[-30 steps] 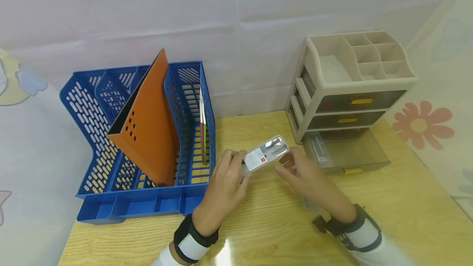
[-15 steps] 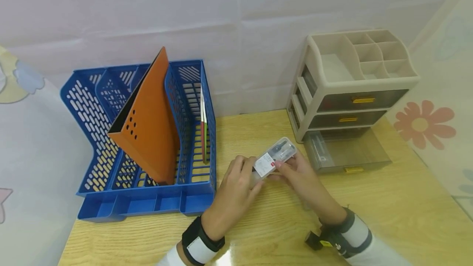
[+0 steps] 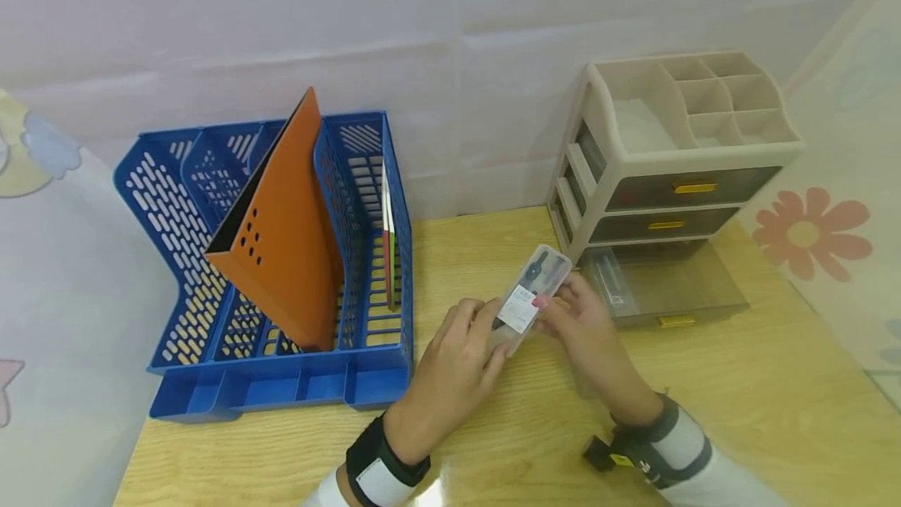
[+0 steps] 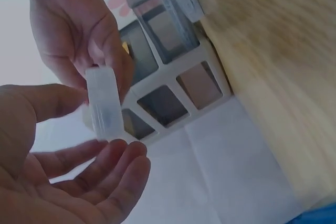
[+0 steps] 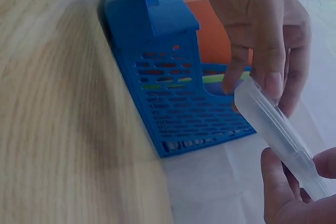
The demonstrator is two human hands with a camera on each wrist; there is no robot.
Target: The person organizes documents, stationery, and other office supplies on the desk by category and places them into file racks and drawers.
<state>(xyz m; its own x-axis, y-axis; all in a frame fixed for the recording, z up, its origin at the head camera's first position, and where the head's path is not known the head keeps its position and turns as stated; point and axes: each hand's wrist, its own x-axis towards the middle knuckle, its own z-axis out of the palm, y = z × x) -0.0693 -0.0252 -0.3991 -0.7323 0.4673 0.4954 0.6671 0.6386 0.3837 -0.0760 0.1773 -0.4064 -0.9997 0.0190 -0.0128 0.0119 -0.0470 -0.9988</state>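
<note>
Both hands hold a clear plastic case (image 3: 545,276) over the table. It bears a white label, and a dark tool that looks like a drawing compass shows inside. My left hand (image 3: 454,358) grips the near end between thumb and fingers. My right hand (image 3: 587,331) pinches the right side, its thumb beside the label. Seen end-on in the left wrist view, the case (image 4: 105,103) stands between the left thumb and fingers, with the right hand (image 4: 84,35) behind. In the right wrist view the case (image 5: 275,127) slants between both hands.
Left stands a blue desk rack (image 3: 274,370) with an orange folder (image 3: 288,249) and thin books (image 3: 388,249). At right is a cream drawer unit (image 3: 598,170); its bottom drawer (image 3: 676,288) is pulled out, with a clear packet (image 3: 615,288) inside. A clear item lies partly hidden under the right forearm.
My right hand has closed on the case, which it was only near a second ago. The case has moved slightly right and turned, its far end swinging upward in view.
</note>
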